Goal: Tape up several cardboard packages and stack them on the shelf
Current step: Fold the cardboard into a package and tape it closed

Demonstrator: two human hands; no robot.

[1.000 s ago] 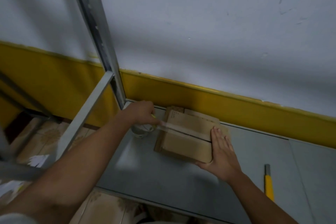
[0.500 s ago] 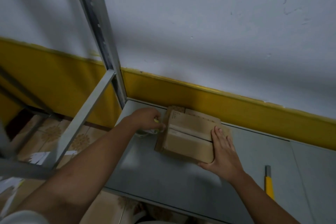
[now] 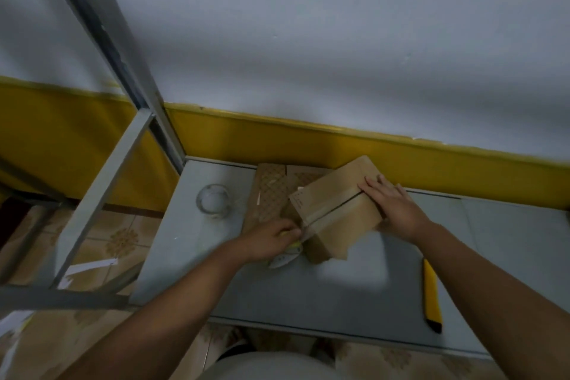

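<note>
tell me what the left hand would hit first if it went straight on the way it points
The cardboard box. The left hand, pinching a small yellow thing, points toward the box's near corner and seems almost to touch it; blur hides the exact gap.

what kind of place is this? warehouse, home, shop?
Probably a small packing or storage corner, not certain. Clues: a grey metal shelf rack against a painted wall, a cardboard box being taped on it, plus a clear tape roll and yellow utility knife.
</note>
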